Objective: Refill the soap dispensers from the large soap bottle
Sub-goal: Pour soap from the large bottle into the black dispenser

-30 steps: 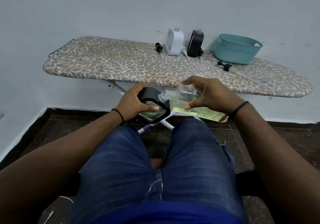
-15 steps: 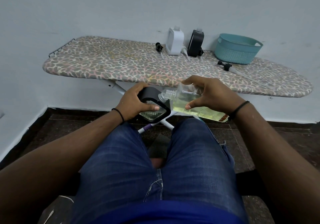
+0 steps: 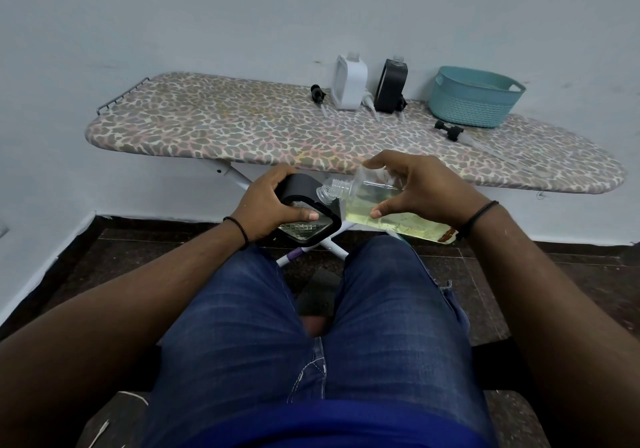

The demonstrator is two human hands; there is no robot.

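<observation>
Little change is seen against the frames from 0.5 s and 1 s ago: both hands are kept in the same place above the knees, and the bottle is held at much the same tilt.

The black square-framed soap dispenser with a faceted clear body (image 3: 304, 215) is gripped by the left hand (image 3: 268, 210), the fingers curled over its top edge and the thumb laid across its clear face. The large clear plastic soap bottle of pale yellow liquid (image 3: 384, 210) is grasped by the right hand (image 3: 420, 188), fingers arched over its upper side and thumb pressed to its near side. The bottle is laid nearly level, its threaded neck pointed left and met with the dispenser's opening. A dark band is worn on each wrist.

On the leopard-print ironing board (image 3: 225, 125) behind, 1 white dispenser (image 3: 349, 84) and 1 black dispenser (image 3: 391, 85) are stood upright side by side, with a teal woven plastic basket (image 3: 474, 101) to their right. Loose pump heads (image 3: 450, 130) are laid on the board nearby.
</observation>
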